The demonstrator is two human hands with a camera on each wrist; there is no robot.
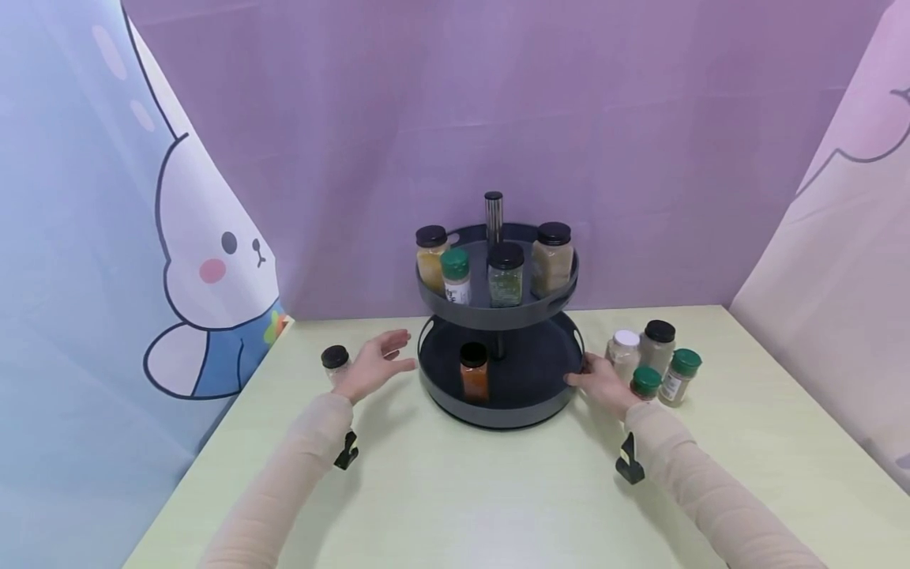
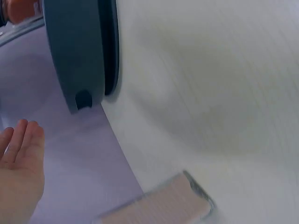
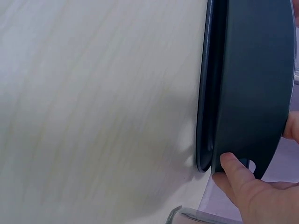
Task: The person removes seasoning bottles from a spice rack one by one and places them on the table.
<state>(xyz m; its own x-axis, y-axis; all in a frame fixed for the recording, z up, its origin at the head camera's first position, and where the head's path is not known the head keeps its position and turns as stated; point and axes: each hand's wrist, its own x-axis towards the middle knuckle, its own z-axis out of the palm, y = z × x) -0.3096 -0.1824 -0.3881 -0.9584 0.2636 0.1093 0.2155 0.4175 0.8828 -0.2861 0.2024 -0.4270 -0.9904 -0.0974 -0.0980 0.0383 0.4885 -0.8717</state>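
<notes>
A dark grey two-tier spice turntable stands on the table. My right hand pinches the rim of its lower tier at the right side, by a handle cutout; in the right wrist view my fingers press the outer wall and the thumb reaches the top edge. My left hand is held apart from the lower tier's left side, fingers extended, palm toward it. On the lower tier sits an orange spice jar with a black lid. The upper tier bears a yellow jar, a green-capped bottle, a green-herb jar and a beige jar.
A black-capped jar stands behind my left wrist, partly hidden. Beside my right hand are a white-capped jar, a black-capped jar and two green-capped bottles, one farther right. A purple cloth hangs behind the table.
</notes>
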